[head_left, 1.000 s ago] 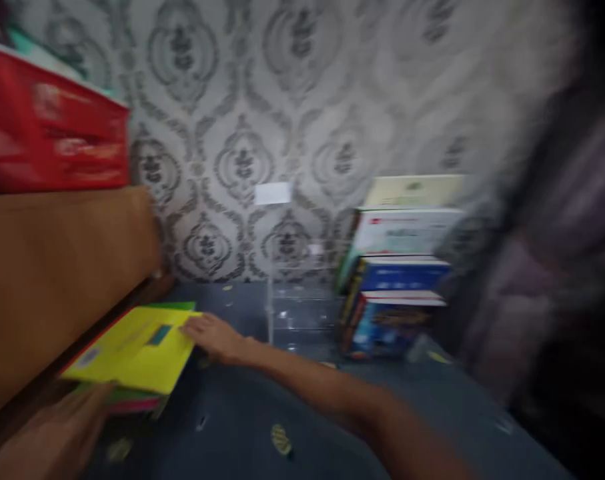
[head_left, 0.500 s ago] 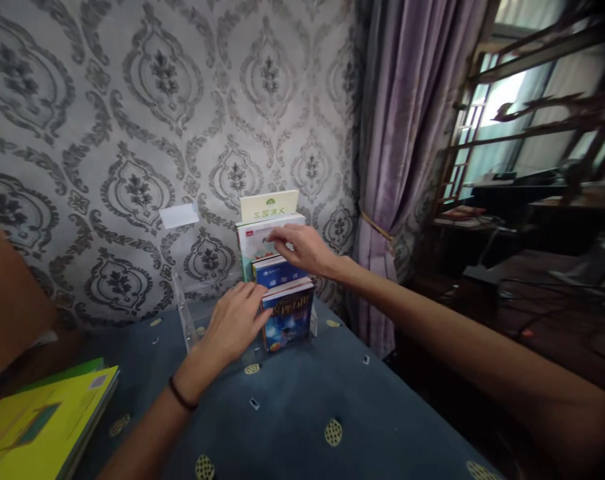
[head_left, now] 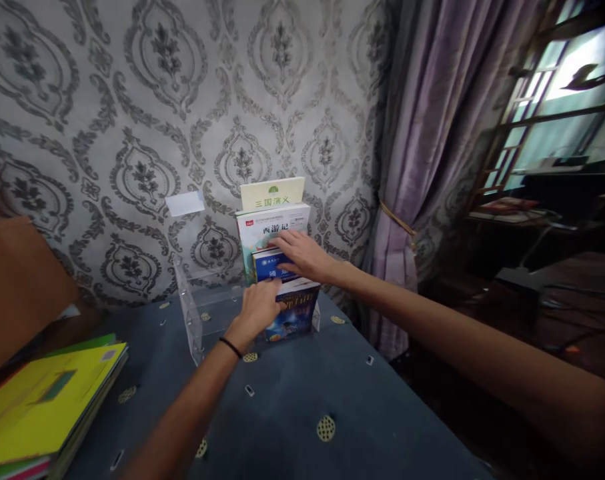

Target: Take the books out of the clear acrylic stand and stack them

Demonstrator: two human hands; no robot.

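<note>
Several books stand in tiers in a clear acrylic rack (head_left: pixel 195 313) against the wall. My right hand (head_left: pixel 305 257) lies flat on the top of the blue book (head_left: pixel 268 267), fingers spread. My left hand (head_left: pixel 259 310) presses at the left edge of the dark front book (head_left: pixel 297 317), its index finger pointing up to the blue book. Behind them stand a white book (head_left: pixel 275 223) and a pale green-topped one (head_left: pixel 272 193). Neither hand grips anything.
A stack of thin books with a yellow cover (head_left: pixel 42 400) lies at the left front of the blue cloth-covered table (head_left: pixel 302 400). A brown board (head_left: pixel 17 287) leans at left. A purple curtain (head_left: pixel 417 167) and a window are at right.
The view swung from the yellow stack to the rack. Since half a second ago my right hand dropped from the white book to the blue one, and my left hand shifted slightly right.
</note>
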